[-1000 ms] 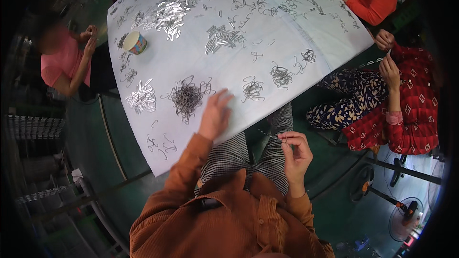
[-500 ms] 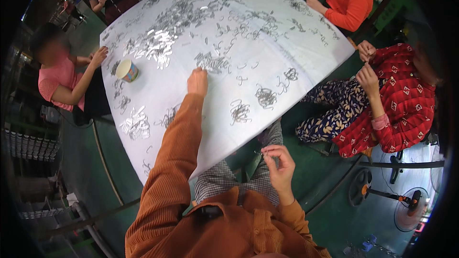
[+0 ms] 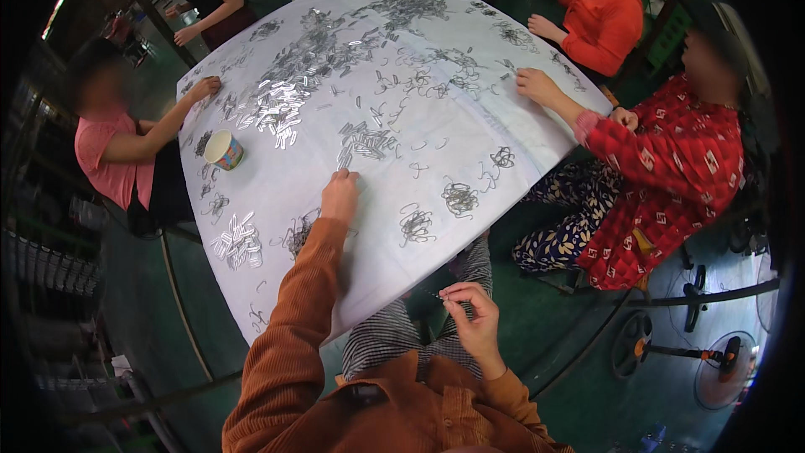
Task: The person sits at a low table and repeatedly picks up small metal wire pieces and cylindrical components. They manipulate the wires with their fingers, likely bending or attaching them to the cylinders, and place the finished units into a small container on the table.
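My left hand (image 3: 340, 195) reaches onto the white tabletop, its fingers pinched together just on my side of a loose pile of small oblong metal links (image 3: 366, 143). A bright link lies at the fingertips; whether they grip it is unclear. Over my lap, beyond the table's near edge, my right hand (image 3: 475, 320) is closed in a pinch. A small thin metal piece (image 3: 433, 294) sticks out from its fingertips, too small to make out its shape. Curved wire hooks lie in a heap (image 3: 299, 235) by my left forearm and in another heap (image 3: 416, 225) to its right.
The white table (image 3: 377, 256) carries several more heaps of links and hooks. A paper cup (image 3: 224, 150) stands at the left. Several co-workers sit or stand around the table; a red-patterned sleeve (image 3: 625, 147) reaches over its right edge. A fan (image 3: 725, 369) stands at lower right.
My left hand has drawn back toward me from the pile of links. My right hand stays pinched over my lap. The co-worker in red pattern now reaches onto the table, as does the one in pink.
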Motion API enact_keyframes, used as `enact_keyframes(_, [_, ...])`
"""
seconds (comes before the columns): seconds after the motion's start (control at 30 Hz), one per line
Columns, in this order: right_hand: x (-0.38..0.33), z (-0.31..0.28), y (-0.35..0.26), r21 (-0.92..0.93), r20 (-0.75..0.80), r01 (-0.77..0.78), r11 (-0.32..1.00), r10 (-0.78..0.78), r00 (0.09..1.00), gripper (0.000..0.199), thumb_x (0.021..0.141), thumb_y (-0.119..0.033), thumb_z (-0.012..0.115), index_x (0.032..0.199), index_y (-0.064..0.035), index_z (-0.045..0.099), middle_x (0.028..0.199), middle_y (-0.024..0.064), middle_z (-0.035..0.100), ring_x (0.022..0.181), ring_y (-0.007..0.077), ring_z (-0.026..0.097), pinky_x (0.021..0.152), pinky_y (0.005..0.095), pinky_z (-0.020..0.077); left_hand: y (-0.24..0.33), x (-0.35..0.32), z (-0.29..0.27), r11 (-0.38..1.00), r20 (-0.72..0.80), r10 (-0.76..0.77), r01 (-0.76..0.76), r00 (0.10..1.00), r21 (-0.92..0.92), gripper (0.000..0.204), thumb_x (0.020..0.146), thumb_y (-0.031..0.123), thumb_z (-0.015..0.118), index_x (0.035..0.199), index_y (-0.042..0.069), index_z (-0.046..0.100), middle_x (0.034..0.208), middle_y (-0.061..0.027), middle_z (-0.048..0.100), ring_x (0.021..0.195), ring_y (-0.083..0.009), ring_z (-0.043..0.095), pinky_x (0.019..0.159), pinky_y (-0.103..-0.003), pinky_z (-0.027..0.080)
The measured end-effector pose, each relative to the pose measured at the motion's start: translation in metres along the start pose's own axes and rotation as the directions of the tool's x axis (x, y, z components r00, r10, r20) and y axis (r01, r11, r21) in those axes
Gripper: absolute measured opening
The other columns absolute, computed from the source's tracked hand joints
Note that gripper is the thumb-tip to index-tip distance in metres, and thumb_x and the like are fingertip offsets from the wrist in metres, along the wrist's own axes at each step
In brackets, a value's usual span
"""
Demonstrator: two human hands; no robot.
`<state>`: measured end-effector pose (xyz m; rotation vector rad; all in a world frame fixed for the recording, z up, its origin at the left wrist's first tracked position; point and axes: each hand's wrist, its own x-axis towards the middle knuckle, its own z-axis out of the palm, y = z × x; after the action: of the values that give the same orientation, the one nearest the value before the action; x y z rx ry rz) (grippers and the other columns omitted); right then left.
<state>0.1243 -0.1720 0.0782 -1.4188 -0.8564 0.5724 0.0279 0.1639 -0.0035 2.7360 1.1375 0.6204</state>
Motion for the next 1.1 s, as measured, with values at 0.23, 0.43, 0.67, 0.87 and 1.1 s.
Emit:
enact_keyframes(0.23, [-0.002,0.000,-0.003,0.003,-0.009,-0.009,1.000,0.009,1.000,0.007,0.081,0.004,0.069,0.087,0.0012,0.066,0.096,0.0107,0.066,0.088,0.0204,0.066,0.079,0.0293,0.0525,0.114,-0.083,-0.090,0.402,0.309,-0.075,0.313,0.948,-0.860,0.017,0.088,0.000,0.065,0.105,0.001,0.066,0.096,-0.0026,0.067,0.085,-0.0088,0.062,0.075,-0.024,0.051])
enact_keyframes(0.43, [0.002,-0.002,-0.019,-0.142,0.040,0.034,0.989,-0.028,0.999,0.009,0.080,0.004,0.070,0.087,0.0009,0.066,0.095,0.0111,0.066,0.086,0.0216,0.066,0.077,0.0301,0.0527,0.179,-0.136,-0.126,0.077,0.409,-0.047,0.411,0.911,-0.908,0.018,0.089,0.000,0.066,0.108,-0.002,0.066,0.098,-0.0060,0.068,0.092,-0.0101,0.065,0.082,-0.026,0.053])
enact_keyframes(0.67, [0.006,-0.007,-0.022,-0.198,0.060,0.106,0.974,-0.096,0.994,0.009,0.081,0.005,0.069,0.088,0.0005,0.066,0.093,0.0112,0.065,0.085,0.0217,0.065,0.075,0.0297,0.0531,0.179,-0.135,-0.117,0.084,0.421,-0.080,0.427,0.904,-0.900,0.018,0.089,-0.004,0.065,0.107,-0.003,0.062,0.106,-0.0097,0.067,0.095,-0.0125,0.065,0.085,-0.026,0.053])
enact_keyframes(0.87, [0.007,0.001,-0.014,-0.219,0.053,0.117,0.969,-0.108,0.993,0.008,0.082,0.006,0.067,0.088,0.0012,0.065,0.096,0.0115,0.064,0.083,0.0227,0.065,0.072,0.0299,0.0532,0.180,-0.135,-0.118,0.142,0.383,-0.066,0.389,0.921,-0.910,0.016,0.089,-0.003,0.065,0.105,-0.004,0.064,0.103,-0.0095,0.068,0.092,-0.0122,0.065,0.083,-0.026,0.053])
enact_keyframes(1.1, [0.011,-0.002,-0.011,-0.208,0.074,0.135,0.969,-0.122,0.990,0.006,0.082,0.005,0.067,0.087,0.0017,0.064,0.097,0.0128,0.064,0.087,0.0256,0.065,0.077,0.0325,0.0539,0.183,-0.130,-0.120,0.293,0.306,-0.117,0.327,0.945,-0.898,0.014,0.088,-0.002,0.066,0.102,-0.003,0.066,0.097,-0.0097,0.071,0.085,-0.0121,0.066,0.078,-0.025,0.053])
